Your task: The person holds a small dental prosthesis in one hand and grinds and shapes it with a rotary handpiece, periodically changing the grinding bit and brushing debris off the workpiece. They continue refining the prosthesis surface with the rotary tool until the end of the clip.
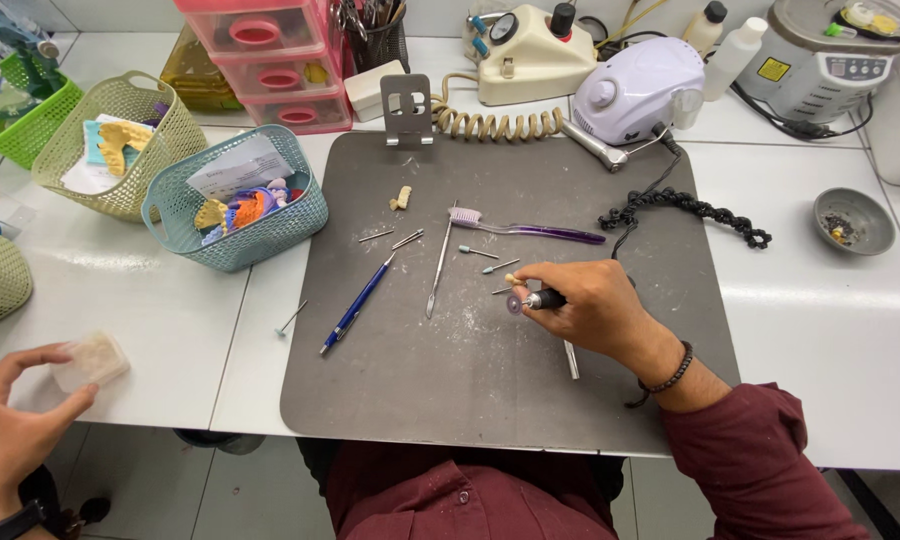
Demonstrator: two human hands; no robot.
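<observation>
On grey mat (390,390) | right hand (590,305) grasping handpiece (538,299), tip pointing left, axis horizontal | left hand (10,425) grasping block (90,360)

Handpiece and pale block, both in my hands.

My right hand (588,305) grips a slim rotary handpiece (542,299), lying near level over the dark grey mat (510,390), its small disc tip (514,304) pointing left. My left hand (10,430) pinches a pale, translucent rounded block (90,361) at the white table's (150,330) front left edge, well apart from the handpiece.
</observation>
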